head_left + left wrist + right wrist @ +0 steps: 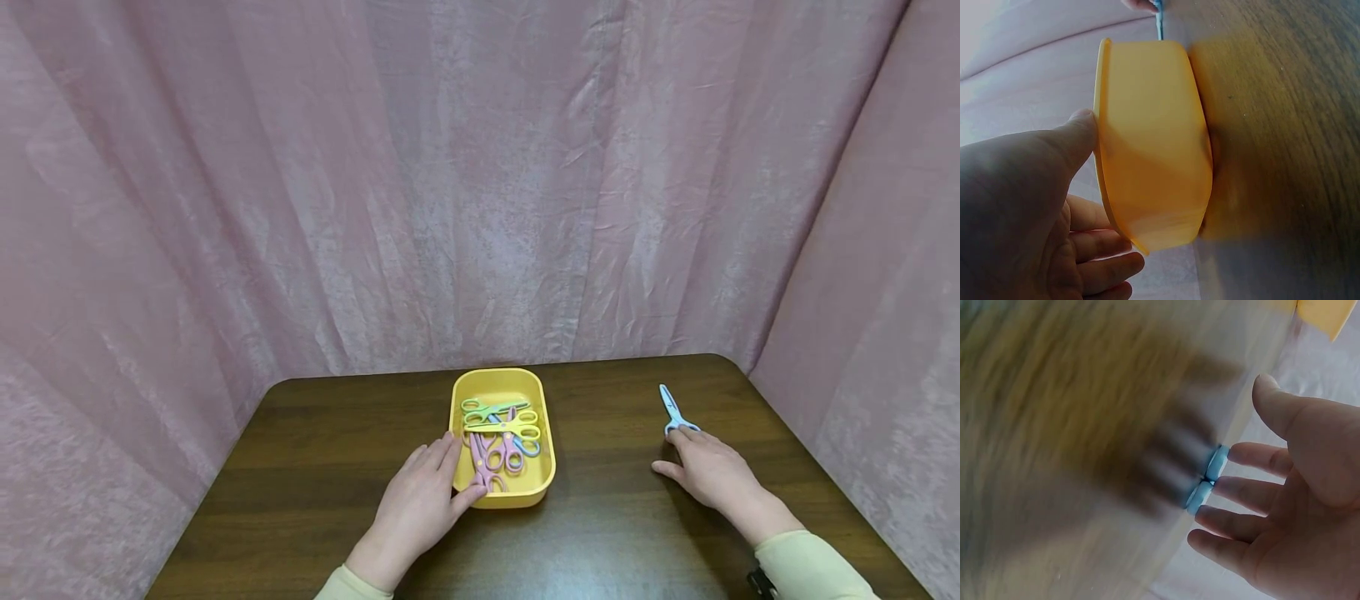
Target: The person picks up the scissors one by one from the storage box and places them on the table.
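Observation:
At the middle of the table sits a yellow plastic tray [487,382] holding several small scissors in green, yellow, purple and blue, such as the yellow pair [495,427]. My left hand [418,505] rests on its near left corner, thumb on the front rim and fingers along the left side; the left wrist view has the tray's wall [1154,131] beside the palm. Off to the right, light blue scissors [669,402] lie with blades pointing away. My right hand [716,473] reaches over them, fingertips touching the handle loops [1216,464], thumb held apart.
The dark brown wooden table [322,450] has rounded far corners. Pink velvet curtains [480,183] hang right behind it and along the right side. A dark object [761,582] sits at the right wrist under the pale sleeve [810,567].

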`<state>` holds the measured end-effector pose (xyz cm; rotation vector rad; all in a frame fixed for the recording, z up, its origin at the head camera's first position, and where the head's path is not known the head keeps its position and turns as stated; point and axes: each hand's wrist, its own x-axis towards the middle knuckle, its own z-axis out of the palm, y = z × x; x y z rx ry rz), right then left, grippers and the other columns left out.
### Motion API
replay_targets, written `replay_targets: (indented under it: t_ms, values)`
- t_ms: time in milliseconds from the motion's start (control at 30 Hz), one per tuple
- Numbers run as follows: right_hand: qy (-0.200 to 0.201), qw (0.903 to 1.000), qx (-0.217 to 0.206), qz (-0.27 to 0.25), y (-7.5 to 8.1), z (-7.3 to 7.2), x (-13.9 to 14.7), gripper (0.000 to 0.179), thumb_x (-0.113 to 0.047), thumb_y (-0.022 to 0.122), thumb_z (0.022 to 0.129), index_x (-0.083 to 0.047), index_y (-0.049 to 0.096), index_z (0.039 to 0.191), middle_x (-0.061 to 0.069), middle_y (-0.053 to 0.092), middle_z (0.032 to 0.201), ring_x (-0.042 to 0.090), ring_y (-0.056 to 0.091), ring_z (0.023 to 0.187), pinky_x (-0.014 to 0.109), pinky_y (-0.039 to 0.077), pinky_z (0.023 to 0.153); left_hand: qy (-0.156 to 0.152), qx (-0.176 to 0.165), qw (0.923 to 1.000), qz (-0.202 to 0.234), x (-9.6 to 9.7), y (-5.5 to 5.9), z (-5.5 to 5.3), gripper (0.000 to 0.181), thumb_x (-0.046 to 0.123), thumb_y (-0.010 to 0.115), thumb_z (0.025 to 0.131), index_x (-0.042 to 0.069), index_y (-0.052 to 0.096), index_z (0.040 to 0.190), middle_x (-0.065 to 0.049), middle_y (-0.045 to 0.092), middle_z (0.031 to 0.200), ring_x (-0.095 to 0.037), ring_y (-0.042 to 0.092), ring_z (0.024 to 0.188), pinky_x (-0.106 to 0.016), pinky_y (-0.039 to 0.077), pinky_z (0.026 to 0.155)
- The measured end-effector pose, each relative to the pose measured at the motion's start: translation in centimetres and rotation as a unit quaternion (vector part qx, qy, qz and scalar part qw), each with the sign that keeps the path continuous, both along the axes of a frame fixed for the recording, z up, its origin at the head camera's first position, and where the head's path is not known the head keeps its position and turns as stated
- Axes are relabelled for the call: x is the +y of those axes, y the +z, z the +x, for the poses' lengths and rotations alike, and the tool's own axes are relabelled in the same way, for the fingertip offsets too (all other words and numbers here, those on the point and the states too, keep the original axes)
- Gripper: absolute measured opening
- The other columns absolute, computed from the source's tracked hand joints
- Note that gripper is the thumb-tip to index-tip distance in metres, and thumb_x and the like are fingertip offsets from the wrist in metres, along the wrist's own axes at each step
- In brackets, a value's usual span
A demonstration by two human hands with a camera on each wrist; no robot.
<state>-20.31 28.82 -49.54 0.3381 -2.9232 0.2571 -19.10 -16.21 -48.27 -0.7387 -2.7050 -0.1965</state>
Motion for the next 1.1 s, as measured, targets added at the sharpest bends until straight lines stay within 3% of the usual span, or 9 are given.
replay_targets:
  t_ms: [367, 1100]
  values:
    - [-0.014, 0.9996, -0.015, -0.017, 0.0, -0.7, 2.6, 0.04, -0.033, 0.086, 0.098, 0.0, 0.068, 0.112, 0.014, 0.074, 0.11, 0.044, 0.073, 0.108, 0.06, 0.059, 0.089, -0.002, 0.005, 1.0, -0.002, 0.0, -0.4, 0.0, 0.079, 0.056, 0.073, 0.103, -0.008, 0.063, 0.148, -0.026, 0.063, 0.151, -0.041, 0.063, 0.138, -0.052, 0.047, 0.119]
    - [-0.04, 0.9986, -0.023, -0.025, 0.1, -1.0, 5.8, 0.036, -0.03, 0.083, 0.1, -0.001, 0.066, 0.112, 0.021, 0.074, 0.114, 0.044, 0.074, 0.1, 0.062, 0.059, 0.077, 0.0, -0.006, 1.0, 0.001, 0.0, -0.2, 0.2, 0.079, 0.057, 0.072, 0.104, -0.007, 0.063, 0.148, -0.026, 0.062, 0.152, -0.042, 0.062, 0.139, -0.052, 0.046, 0.12]
